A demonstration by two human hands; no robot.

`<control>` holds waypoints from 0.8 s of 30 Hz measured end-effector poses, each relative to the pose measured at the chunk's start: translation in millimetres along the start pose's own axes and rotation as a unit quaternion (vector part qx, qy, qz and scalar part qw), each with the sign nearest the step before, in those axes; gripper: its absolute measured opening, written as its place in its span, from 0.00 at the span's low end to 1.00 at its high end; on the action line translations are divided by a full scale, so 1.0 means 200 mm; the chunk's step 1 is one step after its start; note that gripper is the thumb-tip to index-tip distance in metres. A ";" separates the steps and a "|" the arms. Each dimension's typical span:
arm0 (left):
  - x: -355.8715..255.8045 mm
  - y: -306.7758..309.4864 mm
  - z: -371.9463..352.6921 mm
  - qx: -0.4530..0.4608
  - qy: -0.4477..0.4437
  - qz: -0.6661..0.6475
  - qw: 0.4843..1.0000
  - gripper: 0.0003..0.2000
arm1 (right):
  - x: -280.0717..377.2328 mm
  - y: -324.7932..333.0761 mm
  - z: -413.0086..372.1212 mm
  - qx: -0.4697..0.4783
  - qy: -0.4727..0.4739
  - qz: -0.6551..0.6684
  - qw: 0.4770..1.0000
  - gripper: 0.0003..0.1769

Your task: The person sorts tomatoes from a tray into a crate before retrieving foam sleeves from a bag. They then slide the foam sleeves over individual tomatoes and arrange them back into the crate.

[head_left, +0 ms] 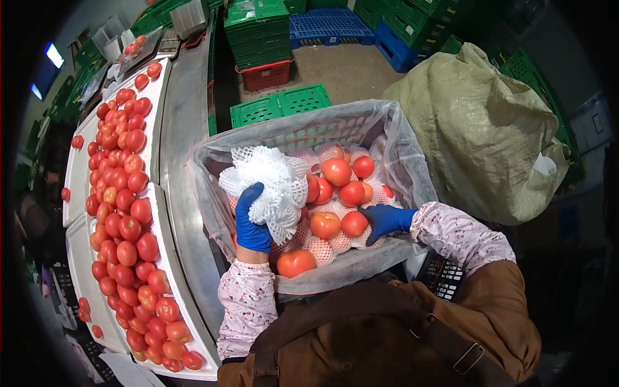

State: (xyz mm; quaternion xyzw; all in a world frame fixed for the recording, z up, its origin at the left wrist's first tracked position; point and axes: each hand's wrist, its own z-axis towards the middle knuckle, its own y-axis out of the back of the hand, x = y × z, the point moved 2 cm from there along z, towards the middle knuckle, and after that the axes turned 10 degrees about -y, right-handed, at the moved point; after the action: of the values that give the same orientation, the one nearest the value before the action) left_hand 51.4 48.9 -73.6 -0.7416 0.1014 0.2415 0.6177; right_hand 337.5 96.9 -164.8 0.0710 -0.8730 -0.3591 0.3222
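My left hand (253, 219), in a blue glove, is closed around a bundle of white foam net sleeves (271, 184). It holds them over the left part of a lined crate (342, 278). My right hand (387, 221), also gloved in blue, reaches in from the right with thumb and fingers apart. Its fingertips are beside a red tomato (354, 224), perhaps touching it. Bare tomatoes lie in the crate's middle, among them a larger one (325, 224) and another (296, 263) near the front. Beneath them sit tomatoes in foam nets (319, 249).
Many loose tomatoes (127, 253) cover white trays (169, 258) along a metal counter (187, 148) on the left. A large pale-green sack (477, 129) stands right of the crate. Behind are green crates (258, 39), a red basket (266, 75) and a blue pallet (330, 26).
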 end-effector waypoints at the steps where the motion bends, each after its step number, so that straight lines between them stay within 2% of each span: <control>1: 0.00 0.00 0.00 0.000 0.001 0.001 1.000 0.27 | 0.05 0.03 -0.02 0.010 -0.039 0.028 0.999 0.34; 2: 0.00 0.00 -0.01 0.001 0.001 0.001 1.000 0.27 | 0.09 0.06 -0.04 0.020 -0.078 0.056 0.995 0.34; 3: -0.01 -0.01 -0.01 0.006 -0.002 0.000 1.000 0.27 | 0.11 0.06 -0.05 0.018 -0.077 0.054 0.995 0.34; 5: -0.02 -0.01 -0.01 0.010 -0.008 -0.001 1.000 0.27 | 0.14 0.05 -0.05 0.017 -0.115 -0.001 0.993 0.34; 6: -0.02 0.00 -0.01 0.012 -0.008 -0.002 1.000 0.26 | 0.12 0.04 -0.05 0.023 -0.117 0.007 0.993 0.30; 7: -0.02 0.00 -0.01 0.015 -0.008 -0.003 1.000 0.26 | 0.11 0.02 -0.05 0.022 -0.116 0.005 0.993 0.30; 9: -0.03 0.00 0.00 0.000 -0.027 0.011 1.000 0.26 | 0.11 0.01 -0.06 -0.049 -0.123 -0.016 0.991 0.28; 10: -0.04 0.01 0.00 -0.017 -0.043 0.026 0.999 0.25 | 0.10 0.02 -0.05 -0.047 -0.121 -0.017 0.991 0.28; 13: -0.12 0.08 0.02 -0.061 -0.086 -0.011 0.994 0.25 | 0.03 0.03 -0.03 -0.016 -0.121 0.058 0.991 0.28; 14: -0.16 0.11 0.04 -0.026 -0.105 -0.037 0.993 0.25 | 0.01 0.02 -0.02 0.005 -0.104 0.085 0.991 0.27; 16: -0.20 0.12 0.05 -0.023 -0.130 -0.047 0.990 0.26 | 0.01 0.02 -0.01 0.027 -0.090 0.112 0.989 0.25; 18: -0.20 0.13 0.04 -0.026 -0.128 -0.061 0.990 0.26 | 0.05 0.03 -0.02 -0.040 -0.057 0.052 0.996 0.21; 20: -0.20 0.13 0.04 -0.049 -0.150 -0.016 0.987 0.27 | 0.09 0.05 -0.04 -0.068 -0.046 0.002 0.997 0.17; 22: -0.20 0.13 0.04 -0.052 -0.151 -0.030 0.987 0.26 | 0.20 0.11 -0.06 -0.097 -0.033 -0.045 0.994 0.15; 24: -0.19 0.14 0.05 -0.054 -0.151 -0.044 0.986 0.26 | 0.27 0.20 -0.07 0.014 -0.178 -0.103 0.978 0.12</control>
State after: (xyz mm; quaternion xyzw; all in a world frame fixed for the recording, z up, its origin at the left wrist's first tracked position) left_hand 3.4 46.0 -80.4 -0.7326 -0.0391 0.3281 0.5951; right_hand 308.1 98.7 -102.9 0.1000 -0.9093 -0.3851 0.1215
